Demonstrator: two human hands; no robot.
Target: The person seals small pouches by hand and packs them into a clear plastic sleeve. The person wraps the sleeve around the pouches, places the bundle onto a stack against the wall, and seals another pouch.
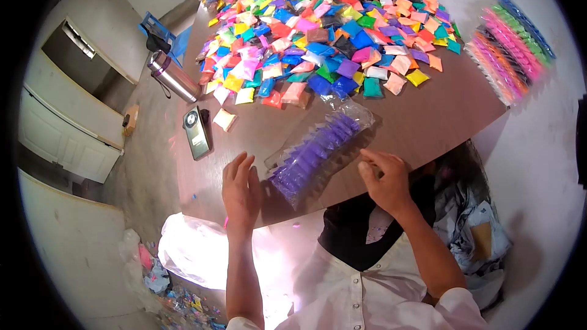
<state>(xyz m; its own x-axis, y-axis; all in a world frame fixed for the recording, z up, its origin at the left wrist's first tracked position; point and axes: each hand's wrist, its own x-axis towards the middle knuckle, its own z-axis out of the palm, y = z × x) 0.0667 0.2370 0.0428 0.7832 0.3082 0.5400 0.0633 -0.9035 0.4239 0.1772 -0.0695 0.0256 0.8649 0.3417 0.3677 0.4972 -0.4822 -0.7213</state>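
Note:
A clear plastic bag holding a row of purple packets point(315, 156) lies slantwise on the brown table point(440, 107), near its front edge. To the left of that bag is my left hand point(241, 189), fingers apart and nothing in it. My right hand point(386, 180) hovers by the bag's right side, thumb and fingers spread, also without anything in its grasp. Neither hand appears to grip the bag. Beyond it spreads a big heap of small packets point(330, 43) in many colours. One pale cream packet point(224, 120) lies apart at the left.
A phone point(197, 133) and a steel flask point(174, 76) are at the table's left side. Long bags of sorted packets point(510, 49) sit at the right, by the wall. A blue chair point(177, 43) stands behind the flask. White plastic point(192, 250) hangs below the front edge.

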